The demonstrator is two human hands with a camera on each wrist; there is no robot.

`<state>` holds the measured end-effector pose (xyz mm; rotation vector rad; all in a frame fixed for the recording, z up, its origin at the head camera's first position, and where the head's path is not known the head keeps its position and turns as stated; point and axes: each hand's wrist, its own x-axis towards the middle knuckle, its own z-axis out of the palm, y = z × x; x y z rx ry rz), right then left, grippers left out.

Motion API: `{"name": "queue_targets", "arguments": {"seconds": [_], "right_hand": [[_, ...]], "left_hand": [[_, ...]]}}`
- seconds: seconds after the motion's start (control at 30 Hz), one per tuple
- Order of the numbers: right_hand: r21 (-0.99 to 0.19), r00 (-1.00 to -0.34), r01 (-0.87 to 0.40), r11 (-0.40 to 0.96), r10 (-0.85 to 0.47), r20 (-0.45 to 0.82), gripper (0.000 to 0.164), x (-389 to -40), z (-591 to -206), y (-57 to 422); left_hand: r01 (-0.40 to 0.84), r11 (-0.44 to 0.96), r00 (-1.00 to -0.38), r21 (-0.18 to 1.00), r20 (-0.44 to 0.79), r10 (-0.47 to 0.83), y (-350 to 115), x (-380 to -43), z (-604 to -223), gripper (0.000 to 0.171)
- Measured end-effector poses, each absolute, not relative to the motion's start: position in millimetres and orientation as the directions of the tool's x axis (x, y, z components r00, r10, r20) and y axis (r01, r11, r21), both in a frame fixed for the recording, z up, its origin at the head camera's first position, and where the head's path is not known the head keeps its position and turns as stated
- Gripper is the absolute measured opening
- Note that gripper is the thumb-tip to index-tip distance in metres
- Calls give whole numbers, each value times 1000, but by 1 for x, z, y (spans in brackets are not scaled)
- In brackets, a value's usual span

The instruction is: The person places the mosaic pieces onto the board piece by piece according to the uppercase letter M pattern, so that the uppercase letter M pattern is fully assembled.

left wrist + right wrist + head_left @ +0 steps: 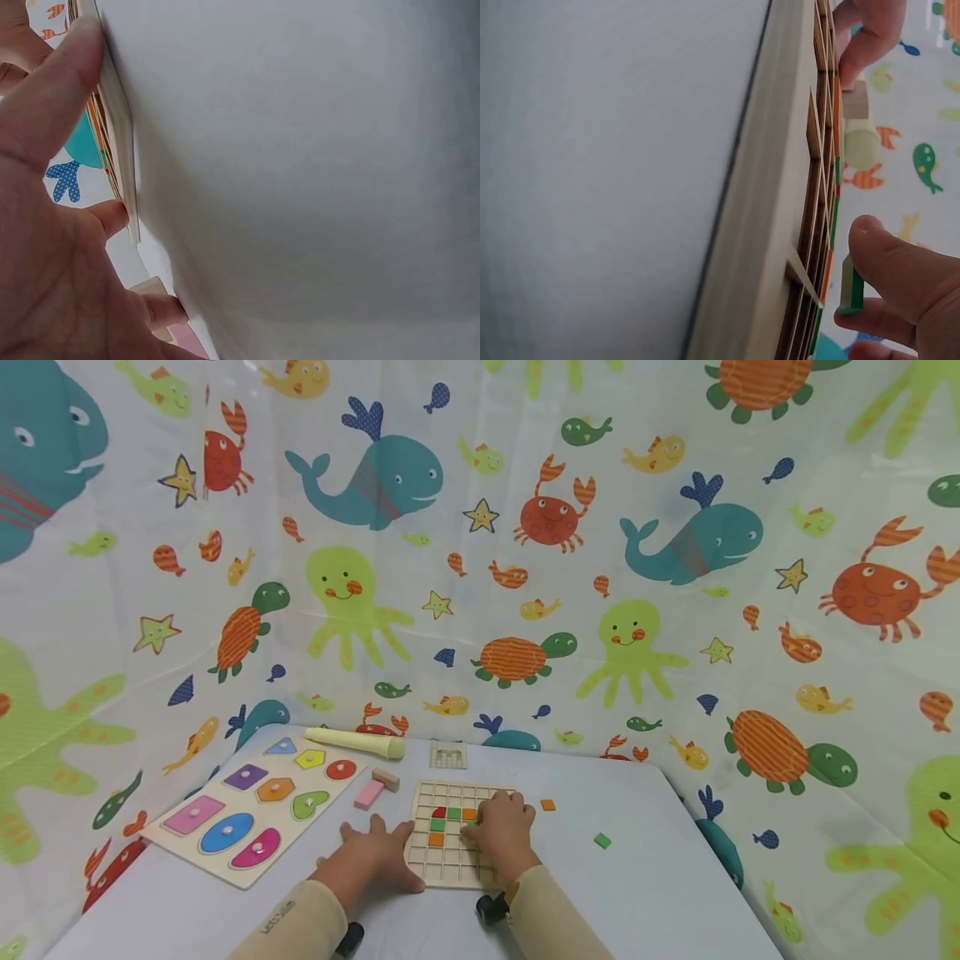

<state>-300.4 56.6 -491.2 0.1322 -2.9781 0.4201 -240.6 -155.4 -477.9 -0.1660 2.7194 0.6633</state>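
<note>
A wooden grid board (448,875) lies between the two hands. Some of its cells hold square tiles: a red tile (438,812), an orange tile (436,840), and several others in green and orange. My left hand (366,855) is spread at the board's left side, with thumb and a finger touching its edge in the left wrist view. Over the right part of the grid, my right hand (504,828) pinches a green tile (853,286) between thumb and finger, just above the board in the right wrist view. Part of the grid is hidden under that hand.
Right of the board lie a loose orange tile (548,805) and a green tile (602,841). A shape puzzle (243,877) with knobbed pieces lies left. Behind are a pink block (368,794), a wooden block (386,779), a pale yellow stick (352,742) and a small patterned square (448,756).
</note>
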Motion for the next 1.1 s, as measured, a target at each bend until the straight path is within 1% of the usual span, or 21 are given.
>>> {"name": "queue_targets", "arguments": {"seconds": [0.23, 0.53, 0.6, 0.87, 0.93, 1.1], "right_hand": [[-265, -990, -99, 959, -68, 123, 38, -307, -498, 50], [-146, -989, -92, 985, -73, 131, 46, -311, -502, 44], [-127, -989, -88, 988, -71, 130, 46, -311, -502, 42], [-104, -989, -102, 989, -90, 121, 33, -306, -492, 38], [-98, -989, -113, 989, -102, 111, 27, -304, -490, 38], [-97, -989, -136, 986, -129, 73, 6, -304, -486, 41]], "left_hand": [[-185, 887, -940, 423, -339, -34, -156, -238, -476, 110], [-190, 886, -939, 423, -342, -38, -155, -238, -477, 108], [-192, 885, -938, 424, -345, -38, -155, -238, -478, 107], [-199, 882, -939, 427, -340, -48, -152, -236, -475, 108], [-201, 881, -938, 429, -343, -47, -152, -234, -473, 107], [-201, 881, -938, 427, -343, -47, -152, -232, -468, 106]]}}
